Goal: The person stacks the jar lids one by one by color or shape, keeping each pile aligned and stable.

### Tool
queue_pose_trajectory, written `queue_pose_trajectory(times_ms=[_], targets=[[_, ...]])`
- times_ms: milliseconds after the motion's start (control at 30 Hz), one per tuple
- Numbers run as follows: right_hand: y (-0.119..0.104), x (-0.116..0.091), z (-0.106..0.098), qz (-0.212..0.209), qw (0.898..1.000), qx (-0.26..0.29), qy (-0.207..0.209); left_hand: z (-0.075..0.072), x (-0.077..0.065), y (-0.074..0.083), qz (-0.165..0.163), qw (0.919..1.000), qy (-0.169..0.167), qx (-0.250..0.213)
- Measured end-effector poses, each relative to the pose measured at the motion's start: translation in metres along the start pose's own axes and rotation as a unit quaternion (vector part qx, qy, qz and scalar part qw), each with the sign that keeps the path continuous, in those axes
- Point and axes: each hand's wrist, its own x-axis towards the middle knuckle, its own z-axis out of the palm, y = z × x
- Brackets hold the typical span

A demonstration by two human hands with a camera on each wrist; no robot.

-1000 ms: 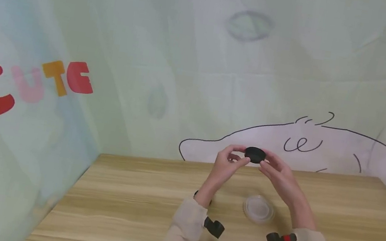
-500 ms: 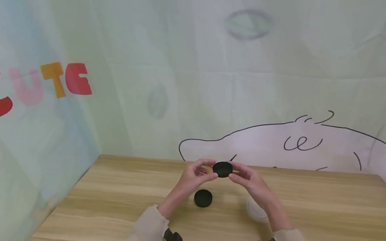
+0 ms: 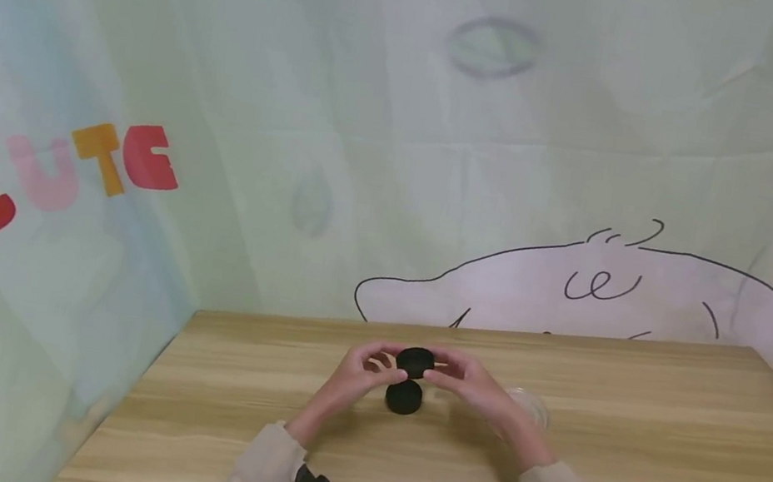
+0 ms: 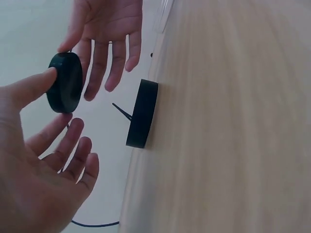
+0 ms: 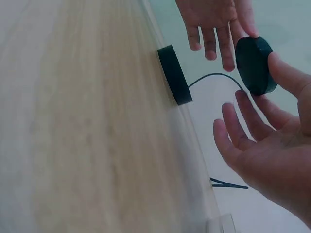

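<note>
Both hands hold a black round disc (image 3: 416, 362), shaped like a shallow lid, above the table. My left hand (image 3: 357, 375) pinches its left edge between thumb and index finger, the other fingers spread loosely. On the opposite edge my right hand (image 3: 477, 386) pinches in the same way. A second black disc (image 3: 403, 399) lies flat on the table, just below the held one in the head view. Both wrist views show the held disc (image 4: 68, 82) tilted and a gap between it and the lower disc (image 5: 175, 75).
A clear round dish (image 3: 533, 405) rests on the wooden table (image 3: 627, 448), partly hidden behind the right forearm. Behind the table's far edge hangs a pale printed cloth (image 3: 335, 182) with a line drawing and coloured letters.
Both hands have carried the held disc left and down, from above the clear dish's far side to over the second disc. The second disc, earlier mostly hidden by the left wrist, now shows.
</note>
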Motion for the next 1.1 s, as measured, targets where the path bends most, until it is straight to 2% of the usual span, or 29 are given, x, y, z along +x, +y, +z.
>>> queue_pose_trajectory(times_ms=[200, 367, 533, 633, 833, 1100], targets=[[0.006, 0.005, 0.009, 0.013, 1.000, -0.023, 0.011, -0.006, -0.003, -0.010, -0.006, 0.9996, -0.009, 0.024], [0.010, 0.006, 0.017, 0.030, 0.998, -0.046, 0.014, -0.011, -0.007, -0.018, 0.001, 0.9987, -0.029, 0.043], [0.015, 0.006, 0.022, 0.005, 0.998, -0.065, 0.016, -0.010, -0.010, -0.027, -0.008, 0.9966, -0.045, 0.068], [0.017, 0.004, 0.025, 0.002, 0.997, -0.076, 0.025, -0.008, -0.011, -0.029, -0.014, 0.9960, -0.050, 0.072], [0.021, 0.003, 0.028, 0.031, 0.994, -0.096, 0.040, -0.008, -0.013, -0.029, -0.013, 0.9959, -0.056, 0.069], [0.022, 0.003, 0.029, 0.028, 0.991, -0.120, 0.046, -0.009, -0.011, -0.030, -0.008, 0.9948, -0.064, 0.079]])
